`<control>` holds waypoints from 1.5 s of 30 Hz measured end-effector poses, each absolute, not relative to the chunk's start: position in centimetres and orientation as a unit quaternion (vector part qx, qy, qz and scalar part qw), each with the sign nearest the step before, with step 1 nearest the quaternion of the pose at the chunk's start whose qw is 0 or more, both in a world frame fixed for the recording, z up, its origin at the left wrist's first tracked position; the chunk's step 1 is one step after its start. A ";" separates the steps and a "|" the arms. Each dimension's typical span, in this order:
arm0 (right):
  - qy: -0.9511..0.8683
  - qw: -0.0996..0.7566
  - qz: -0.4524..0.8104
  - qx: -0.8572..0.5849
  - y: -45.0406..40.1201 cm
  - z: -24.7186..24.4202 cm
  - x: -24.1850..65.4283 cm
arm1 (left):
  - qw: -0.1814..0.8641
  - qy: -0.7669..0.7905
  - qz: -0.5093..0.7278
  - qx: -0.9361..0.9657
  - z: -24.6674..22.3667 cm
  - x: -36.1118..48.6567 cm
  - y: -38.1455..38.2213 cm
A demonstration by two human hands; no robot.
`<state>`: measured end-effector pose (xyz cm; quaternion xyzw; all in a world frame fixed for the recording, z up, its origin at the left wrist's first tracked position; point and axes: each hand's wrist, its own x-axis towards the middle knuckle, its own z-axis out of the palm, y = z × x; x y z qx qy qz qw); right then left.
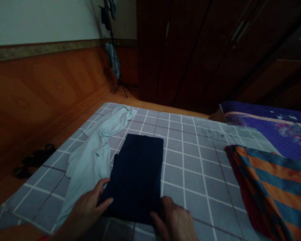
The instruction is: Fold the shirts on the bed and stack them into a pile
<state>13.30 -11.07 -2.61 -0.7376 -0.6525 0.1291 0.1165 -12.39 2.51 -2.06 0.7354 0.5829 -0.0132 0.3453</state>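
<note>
A dark navy garment (137, 174), folded into a flat rectangle, lies lengthwise on the bed in front of me; its exact kind does not show. At its near left corner is my left hand (90, 202), the thumb over the cloth and the index finger along the side edge. My right hand (174, 217) grips the near right corner, its fingers bent around the edge and the thumb on the near hem. Just left of the navy cloth, a crumpled pale grey-white garment (97, 147) stretches away from me.
The bed carries a grey checked sheet (190, 160). On the right lie a folded orange-and-blue striped cloth (273, 177) and a purple patterned blanket (271, 117). A dark wardrobe (185, 50), a clothes stand (119, 82) and dark footwear (35, 160) are beyond the bed's edges.
</note>
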 end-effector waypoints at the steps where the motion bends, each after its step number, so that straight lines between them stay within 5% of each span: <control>1: -0.649 0.120 0.135 -0.739 -10.9 -2.8 12.9 | 0.352 0.585 -0.009 0.731 -2.2 -12.3 2.4; 7: -0.477 0.277 0.341 -0.761 -10.5 -2.2 14.1 | 0.445 0.547 0.036 0.708 -2.1 -10.6 0.7; 12: -0.284 0.445 0.409 -0.745 -12.3 -0.1 20.2 | 0.501 0.405 -0.100 0.759 0.0 -8.5 -0.7; 18: -0.135 0.497 0.409 -0.753 -14.2 0.3 22.7 | 0.388 0.350 -0.044 0.852 3.6 -5.6 4.8; 25: -0.094 0.544 0.390 -0.737 -15.1 -0.9 20.9 | 0.253 0.322 0.072 0.910 1.2 2.0 13.4; 35: -0.194 0.509 0.317 -0.776 -15.2 -1.2 19.0 | 0.310 0.300 -0.015 0.902 0.2 5.5 15.4; 45: -0.125 0.634 0.339 -0.684 -14.0 -1.4 17.0 | 0.474 0.347 0.043 0.809 -0.2 5.6 14.5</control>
